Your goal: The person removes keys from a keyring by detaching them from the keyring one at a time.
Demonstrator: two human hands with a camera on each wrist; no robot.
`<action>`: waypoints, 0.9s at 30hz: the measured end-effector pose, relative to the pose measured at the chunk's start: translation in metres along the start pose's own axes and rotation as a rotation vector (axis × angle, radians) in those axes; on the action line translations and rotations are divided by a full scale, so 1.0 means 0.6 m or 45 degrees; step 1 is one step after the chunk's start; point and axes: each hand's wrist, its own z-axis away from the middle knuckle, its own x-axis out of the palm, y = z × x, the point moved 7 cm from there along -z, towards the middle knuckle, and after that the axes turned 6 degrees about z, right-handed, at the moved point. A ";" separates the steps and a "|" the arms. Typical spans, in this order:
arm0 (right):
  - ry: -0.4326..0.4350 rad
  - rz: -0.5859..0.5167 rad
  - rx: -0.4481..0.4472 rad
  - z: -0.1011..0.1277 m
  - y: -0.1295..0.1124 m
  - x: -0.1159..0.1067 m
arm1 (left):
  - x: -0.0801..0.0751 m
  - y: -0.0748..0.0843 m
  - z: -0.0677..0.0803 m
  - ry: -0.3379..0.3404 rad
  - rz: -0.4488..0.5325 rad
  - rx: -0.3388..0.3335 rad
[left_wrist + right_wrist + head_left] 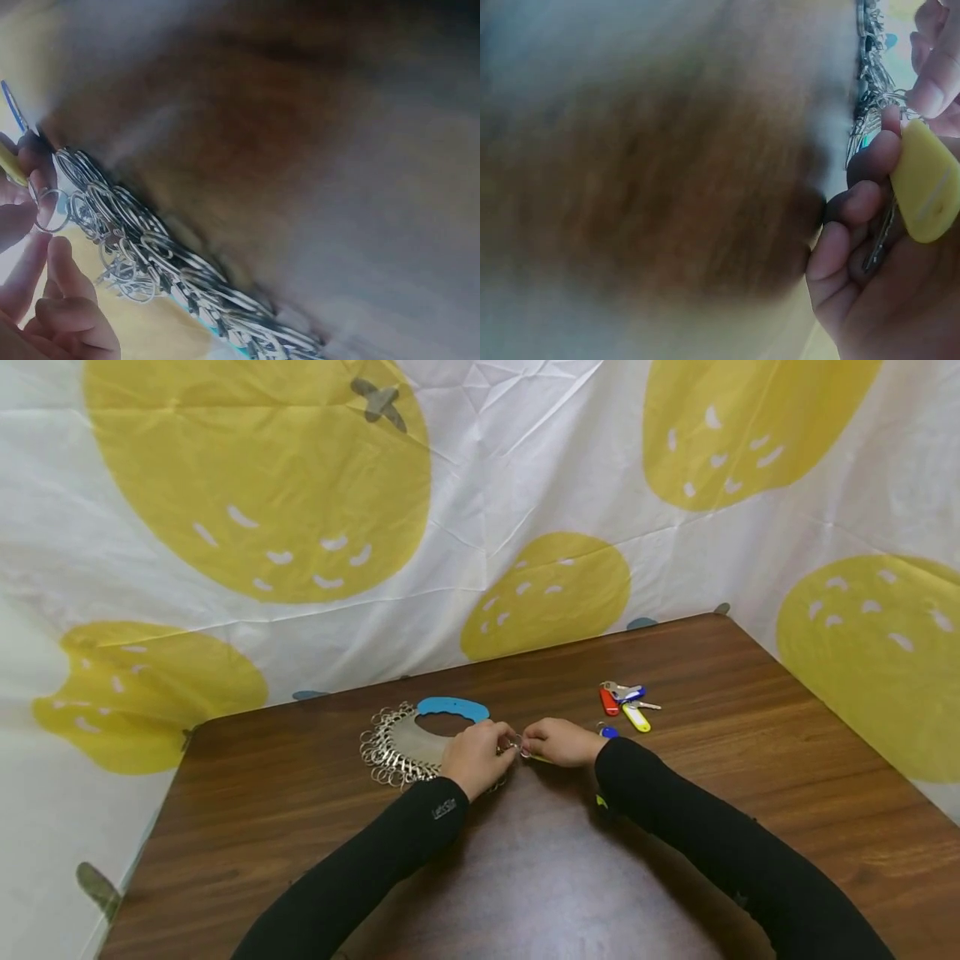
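left hand on ring | right hand grips yellow tag | key half hidden

Table: dark brown wood grain. Backdrop cloth: white with large yellow blobs (white flecks inside). Key tags at far right: red, blue, yellow.

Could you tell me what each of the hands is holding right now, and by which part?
The left hand pinches a key ring by its wire rim; the right hand grips a yellow key tag near its ring end.

L fingers pinching key ring
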 end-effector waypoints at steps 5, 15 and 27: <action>-0.019 0.012 -0.006 -0.004 0.002 0.000 | -0.001 0.004 -0.001 -0.012 0.000 0.021; -0.077 0.031 0.024 -0.003 0.004 0.003 | -0.001 0.019 0.002 0.013 -0.178 0.167; -0.034 0.058 -0.042 0.000 0.000 0.004 | -0.002 0.041 0.010 0.228 -0.540 0.442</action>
